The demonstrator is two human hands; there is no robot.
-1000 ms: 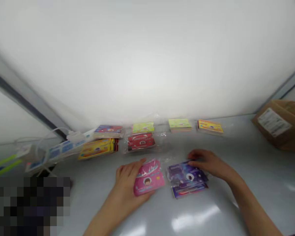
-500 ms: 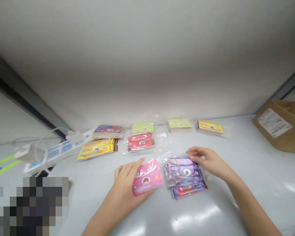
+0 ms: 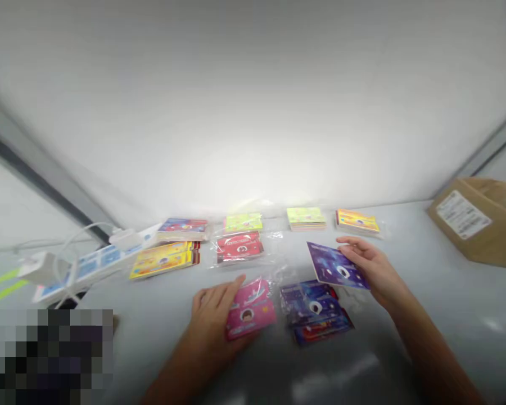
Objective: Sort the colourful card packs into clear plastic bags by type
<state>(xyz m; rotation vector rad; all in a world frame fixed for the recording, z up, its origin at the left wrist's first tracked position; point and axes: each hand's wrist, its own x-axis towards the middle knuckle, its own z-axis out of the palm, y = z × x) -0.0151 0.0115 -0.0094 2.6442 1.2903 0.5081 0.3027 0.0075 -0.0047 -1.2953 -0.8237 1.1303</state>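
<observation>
My left hand [image 3: 217, 315] is closed around a stack of pink cards [image 3: 251, 315] with a round cartoon face on the front; clear plastic shows along its far side. Between the thumb and fingers of my right hand [image 3: 369, 267] is a dark blue-purple card [image 3: 337, 267], tilted and lifted above the table. Just left of and below it lies a pile of similar purple cards [image 3: 314, 306], with a red-and-blue card [image 3: 322, 332] sticking out at its near edge. The undersides of both hands' grips are hidden.
Along the back lie stacks of yellow [image 3: 164, 259], red [image 3: 240, 247], light green [image 3: 306, 216] and orange cards [image 3: 357, 221], some in clear bags. A white power strip [image 3: 96, 261] with plugs stands left, a brown cardboard box [image 3: 476, 225] right. A blurred patch covers the lower left.
My right hand has lifted a purple card off the pile, moving up and slightly right. My left hand still holds the pink cards. The view's brightness has changed.
</observation>
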